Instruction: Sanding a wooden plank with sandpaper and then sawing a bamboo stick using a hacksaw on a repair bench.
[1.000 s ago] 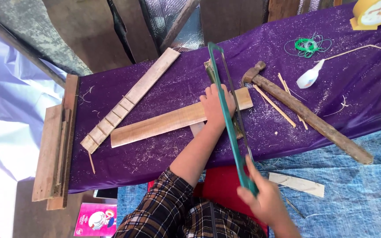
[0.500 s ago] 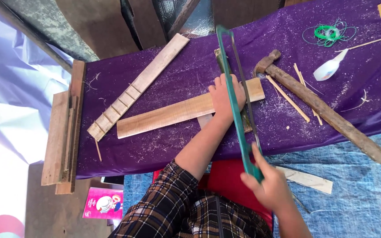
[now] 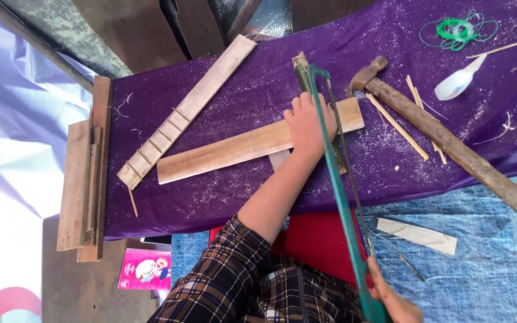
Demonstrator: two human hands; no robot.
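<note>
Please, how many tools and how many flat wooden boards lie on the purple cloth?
Tools: 2 (green-framed saw, hammer)
Flat wooden boards: 2 (notched board, plain board under the left hand)
Total: 4

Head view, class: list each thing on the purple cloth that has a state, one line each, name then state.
Plank: flat, pinned by left hand.
Saw: gripped by right hand, blade across the plank.
Notched strip: lying loose, untouched.
Hammer: lying idle.
Green cord: coiled.
</note>
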